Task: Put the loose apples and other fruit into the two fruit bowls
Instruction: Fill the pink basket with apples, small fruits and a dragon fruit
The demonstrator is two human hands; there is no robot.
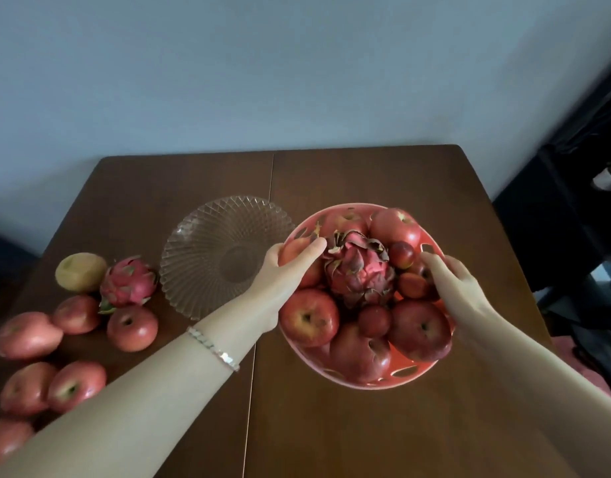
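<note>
So the red plastic bowl (366, 382) sits on the right half of the counter (366, 177), piled with apples and a few small dark-red fruits, with a dragon fruit (359, 270) on top in the middle. The left hand (290, 267) has its fingers curled round an apple (292, 251) right at the bowl's left rim. The right hand (459, 288) is at the right side of the pile, fingers loose and fairly straight, lying against the small fruits (412, 286) there.

Just left of it is a cut-glass bowl (207, 236), the two nearly touching. Further left, loose on the wood: a second dragon fruit (128, 281), a yellowish fruit (80, 272) behind it, and a bunch of loose apples (133, 327) trailing down to the near left corner.

There's a bracelet (214, 348) on the left wrist. The counter is dark brown wood with a seam (271, 177) down the middle, pushed against a plain pale grey-blue wall (297, 81). Dark clutter (573, 219) off to the right, too dim to make out.
</note>
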